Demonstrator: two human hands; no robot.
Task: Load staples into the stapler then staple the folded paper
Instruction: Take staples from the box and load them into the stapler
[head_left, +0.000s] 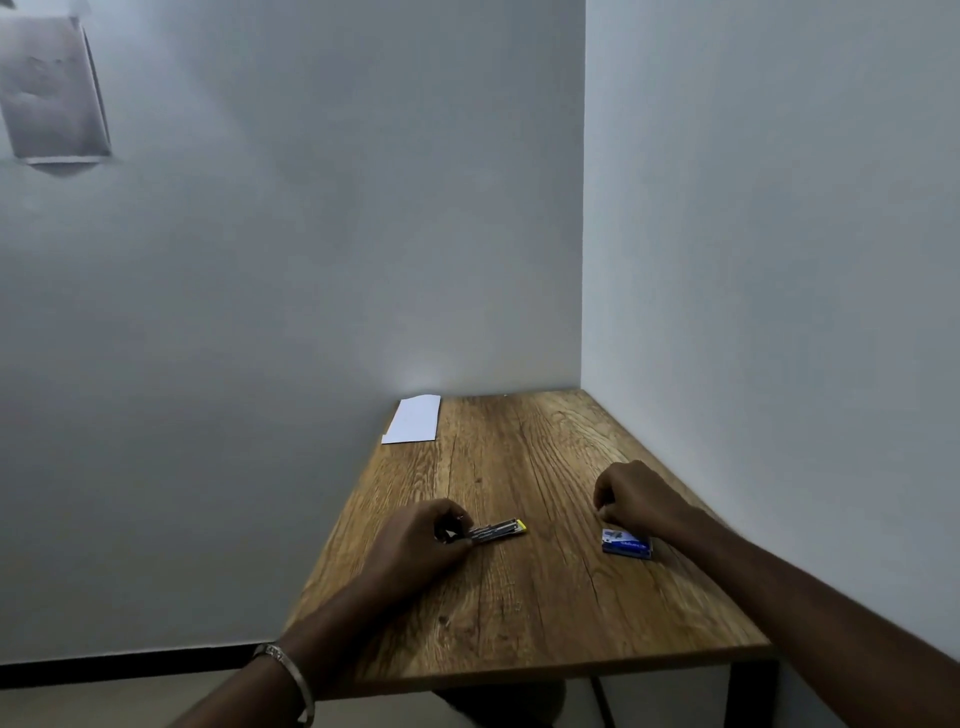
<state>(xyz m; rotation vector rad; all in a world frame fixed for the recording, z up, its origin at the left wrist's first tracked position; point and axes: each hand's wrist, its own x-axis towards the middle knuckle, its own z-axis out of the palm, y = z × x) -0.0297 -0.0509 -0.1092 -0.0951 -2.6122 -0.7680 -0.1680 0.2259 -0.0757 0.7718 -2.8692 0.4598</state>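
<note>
Wall fitting: a grey, blurred rectangular box (52, 88) hangs on the far left wall, well away from the work.
Bracelet: a silver metal band (291, 675) circles the left wrist at the near edge of the view.
Left hand: the left hand (421, 540) rests on the brown wood-grain counter (519, 613), its fingers (452, 525) curled round the near end of the stapler and holding it down.
Stapler: a slim black metal stapler with a yellow tip (496, 531) lies flat on the counter, the yellow end pointing right; whether its magazine is open is too small to tell.
Paper: a white folded sheet of paper (413, 420) lies at the far left corner of the counter, against the wall, well apart from both hands.
Right hand: the right hand (631, 496) hovers just beyond the staple box with its fingers curled in tight, perhaps pinching something small; I cannot tell whether it holds staples.
Staple box: a small blue and white cardboard staple box (626, 544) sits just on the near side of the right hand.
Step in hand: loading, judged from the layout; the paper is untouched.
Next move: likely bringing a strip of staples left to the stapler's channel, which calls for a steady left hold and careful alignment.
</note>
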